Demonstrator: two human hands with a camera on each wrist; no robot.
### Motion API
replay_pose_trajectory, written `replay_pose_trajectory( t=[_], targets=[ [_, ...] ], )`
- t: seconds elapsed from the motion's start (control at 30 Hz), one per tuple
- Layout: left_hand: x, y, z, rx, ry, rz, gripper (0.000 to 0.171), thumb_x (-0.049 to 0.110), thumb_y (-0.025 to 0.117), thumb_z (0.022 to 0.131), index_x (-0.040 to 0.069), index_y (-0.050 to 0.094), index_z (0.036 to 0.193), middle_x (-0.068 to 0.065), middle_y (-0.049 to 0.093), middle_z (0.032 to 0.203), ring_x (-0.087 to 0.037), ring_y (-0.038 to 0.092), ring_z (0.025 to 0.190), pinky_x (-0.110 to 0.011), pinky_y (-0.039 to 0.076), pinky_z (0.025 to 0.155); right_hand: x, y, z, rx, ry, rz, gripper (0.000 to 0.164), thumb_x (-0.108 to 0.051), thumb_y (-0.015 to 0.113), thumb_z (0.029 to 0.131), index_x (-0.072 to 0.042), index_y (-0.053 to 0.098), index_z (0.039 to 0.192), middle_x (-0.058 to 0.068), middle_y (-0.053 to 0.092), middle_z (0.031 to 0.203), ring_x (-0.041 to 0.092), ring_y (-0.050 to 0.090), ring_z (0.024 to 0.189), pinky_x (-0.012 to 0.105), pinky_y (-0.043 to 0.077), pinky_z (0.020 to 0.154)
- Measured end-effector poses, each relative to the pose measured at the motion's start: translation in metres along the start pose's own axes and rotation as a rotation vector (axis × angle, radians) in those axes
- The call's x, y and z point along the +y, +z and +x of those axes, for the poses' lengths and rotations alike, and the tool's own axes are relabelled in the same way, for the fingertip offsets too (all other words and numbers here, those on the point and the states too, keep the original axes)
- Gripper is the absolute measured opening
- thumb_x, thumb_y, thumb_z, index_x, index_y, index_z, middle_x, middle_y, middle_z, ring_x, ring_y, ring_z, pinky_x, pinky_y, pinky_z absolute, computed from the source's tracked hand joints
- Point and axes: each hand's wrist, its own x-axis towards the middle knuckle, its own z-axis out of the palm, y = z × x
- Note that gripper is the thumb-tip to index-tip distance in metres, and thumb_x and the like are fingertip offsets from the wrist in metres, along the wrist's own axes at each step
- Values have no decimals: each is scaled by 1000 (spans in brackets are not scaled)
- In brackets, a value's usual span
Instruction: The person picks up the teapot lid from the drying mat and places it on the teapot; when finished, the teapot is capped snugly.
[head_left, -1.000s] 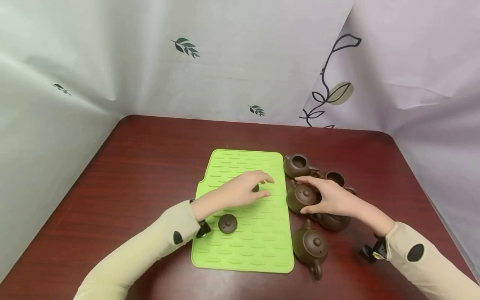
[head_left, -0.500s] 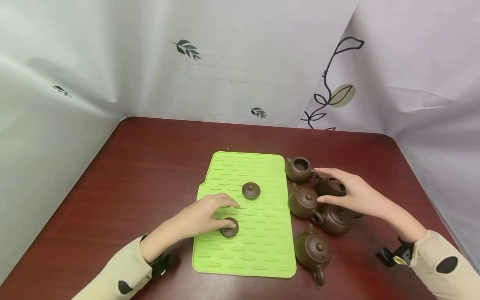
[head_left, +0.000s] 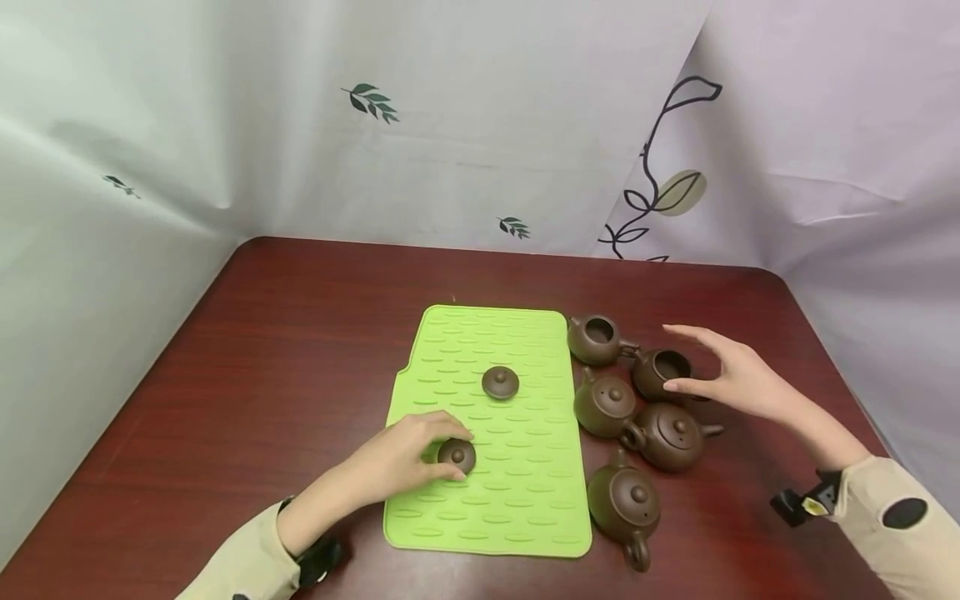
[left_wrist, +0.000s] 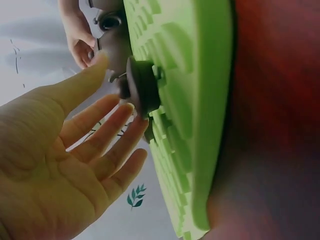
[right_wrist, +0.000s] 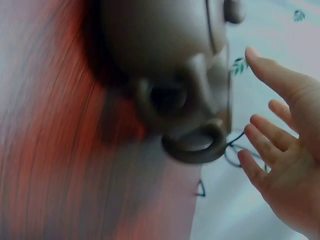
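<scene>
My left hand (head_left: pixel 401 457) is low over the green mat, thumb and fingers spread on either side of a round brown lid (head_left: pixel 458 455). In the left wrist view its fingertips are right by the rim of that lid (left_wrist: pixel 143 86), which lies on the mat. A second knobbed lid (head_left: pixel 500 382) lies farther back. My right hand (head_left: pixel 738 379) hovers, thumb and fingers apart and holding nothing, over the right side of a lidless brown teapot (head_left: pixel 654 373). In the right wrist view a blurred lidded teapot (right_wrist: pixel 155 35) is beside that hand.
The light green ribbed mat (head_left: pixel 517 500) lies mid-table on the dark red table (head_left: pixel 300 350). Along its right side stand another lidless teapot (head_left: pixel 591 346) and lidded teapots, one in the middle (head_left: pixel 600 410), one at right (head_left: pixel 670 442), one in front (head_left: pixel 621 500). White curtains (head_left: pixel 450 150) surround the table.
My left hand has come forward from the rear lid to the front one. My right hand has lifted away from the middle lidded teapot and moved right. The lids stay in place.
</scene>
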Motion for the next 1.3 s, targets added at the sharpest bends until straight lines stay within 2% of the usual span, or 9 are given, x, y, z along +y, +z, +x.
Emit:
replay_pose_trajectory(
  t=[0.13, 0.23, 0.37, 0.47, 0.57, 0.63, 0.87, 1.0, 1.3],
  targets=[
    [-1, 5, -1, 20, -13, -15, 36, 28, 76, 77, 11, 69, 108, 6, 64, 104, -6, 58, 98, -27, 49, 86, 14, 0, 2, -63, 7, 20, 74, -35, 79, 73, -16, 47, 137, 13, 49, 134, 37, 45, 121, 51, 38, 89],
    [-1, 6, -2, 30, -25, -31, 32, 25, 75, 78, 11, 69, 107, 5, 65, 104, -6, 59, 98, -27, 49, 85, 20, 1, 2, -119, 44, 47, 75, -37, 78, 74, -14, 46, 138, 16, 48, 136, 39, 43, 123, 53, 37, 90],
    [-2, 8, -1, 37, -29, -47, 25, 18, 72, 82, 10, 70, 105, 3, 66, 103, -10, 60, 99, -27, 50, 85, 23, 1, 2, -182, 70, 63, 73, -38, 77, 75, -13, 47, 137, 15, 51, 134, 36, 46, 122, 27, 40, 94],
    [-4, 9, 0, 41, -24, -58, 21, 15, 71, 83, 10, 71, 103, 2, 67, 103, -11, 61, 99, -27, 50, 85, 24, 2, 2, -204, 64, 80, 69, -37, 76, 76, -12, 50, 135, 14, 55, 130, 21, 50, 119, 8, 36, 86],
    [-5, 10, 0, 55, -8, -68, 20, 15, 71, 82, 10, 72, 101, 2, 67, 103, -12, 61, 101, -28, 49, 88, 26, 2, 3, -207, 51, 98, 67, -36, 77, 76, -12, 51, 133, 13, 57, 127, 0, 48, 115, 8, 38, 84],
    [-5, 11, -1, 64, -1, -73, 20, 15, 72, 81, 10, 72, 101, 2, 68, 104, -13, 61, 102, -30, 49, 89, 28, 3, 4, -210, 49, 107, 66, -36, 77, 76, -12, 52, 132, 12, 58, 126, -8, 46, 111, 10, 41, 84],
    [-6, 11, -1, 84, -19, -92, 20, 14, 73, 80, 10, 72, 99, 1, 69, 103, -14, 62, 101, -30, 50, 88, 26, 4, 9, -245, 95, 151, 63, -37, 78, 75, -15, 53, 128, 11, 59, 123, 23, 62, 102, 22, 50, 79],
    [-6, 12, -1, 84, -33, -95, 22, 13, 74, 79, 9, 71, 101, 1, 69, 101, -12, 62, 98, -28, 51, 85, 22, 2, 11, -239, 95, 116, 62, -37, 80, 73, -15, 54, 125, 10, 61, 119, 26, 61, 104, 24, 50, 81],
    [-7, 11, 1, 77, -15, -92, 25, 15, 76, 78, 9, 69, 101, 3, 68, 98, -9, 62, 92, -26, 51, 80, 24, 5, 10, -249, 136, 144, 62, -38, 79, 74, -18, 52, 126, 9, 58, 122, 24, 58, 108, 23, 49, 83]
  ],
)
